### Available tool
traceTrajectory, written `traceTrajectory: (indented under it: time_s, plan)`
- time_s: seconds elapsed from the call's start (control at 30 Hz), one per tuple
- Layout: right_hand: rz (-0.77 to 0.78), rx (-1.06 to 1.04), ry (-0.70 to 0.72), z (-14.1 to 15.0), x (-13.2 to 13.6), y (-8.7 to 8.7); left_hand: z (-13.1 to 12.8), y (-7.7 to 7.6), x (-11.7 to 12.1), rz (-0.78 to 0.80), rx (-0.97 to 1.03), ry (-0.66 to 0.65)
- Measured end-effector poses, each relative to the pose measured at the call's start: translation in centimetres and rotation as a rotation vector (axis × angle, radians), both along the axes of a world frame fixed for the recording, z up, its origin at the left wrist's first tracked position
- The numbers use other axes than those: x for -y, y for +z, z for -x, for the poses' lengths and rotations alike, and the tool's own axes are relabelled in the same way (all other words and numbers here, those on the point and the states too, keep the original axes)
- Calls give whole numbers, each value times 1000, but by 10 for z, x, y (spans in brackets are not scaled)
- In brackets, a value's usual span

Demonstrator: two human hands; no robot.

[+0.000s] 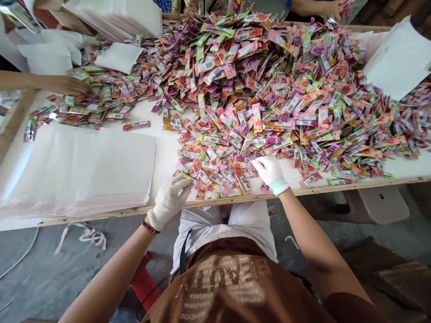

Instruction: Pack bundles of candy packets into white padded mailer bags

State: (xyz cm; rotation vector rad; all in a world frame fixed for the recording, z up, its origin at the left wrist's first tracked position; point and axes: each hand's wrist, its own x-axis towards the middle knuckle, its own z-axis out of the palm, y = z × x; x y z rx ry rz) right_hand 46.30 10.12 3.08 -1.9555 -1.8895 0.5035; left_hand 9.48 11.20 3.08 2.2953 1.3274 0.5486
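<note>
A big heap of small colourful sachets (269, 89) covers the white table (164, 148). Both my hands wear white gloves. My left hand (170, 199) rests at the table's front edge, fingers curled against the near sachets (215, 179); whether it holds one I cannot make out. My right hand (270, 172) lies on the front of the heap, fingers bent down and pinching among the sachets.
A stack of white paper bags (77, 170) lies at my left. More white bags (400, 58) sit at the right and back left. Another person's bare hand (72, 85) rests on sachets at the left; another's hand (333, 9) shows at the far edge. A stool (380, 204) stands under the table.
</note>
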Motion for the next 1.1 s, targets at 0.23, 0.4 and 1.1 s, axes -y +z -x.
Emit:
traceTrajectory:
  time_s: [0.23,0.4,1.1]
  plan:
    - [354,261,-160,55,16,-26,-82,-25,6,9,-373,-294]
    - [288,110,-69,29,21,-32,-79,-22,11,-9,-15,-247]
    - [353,163,19,137,-90,-32,18,-29,-80,182,-384,-15]
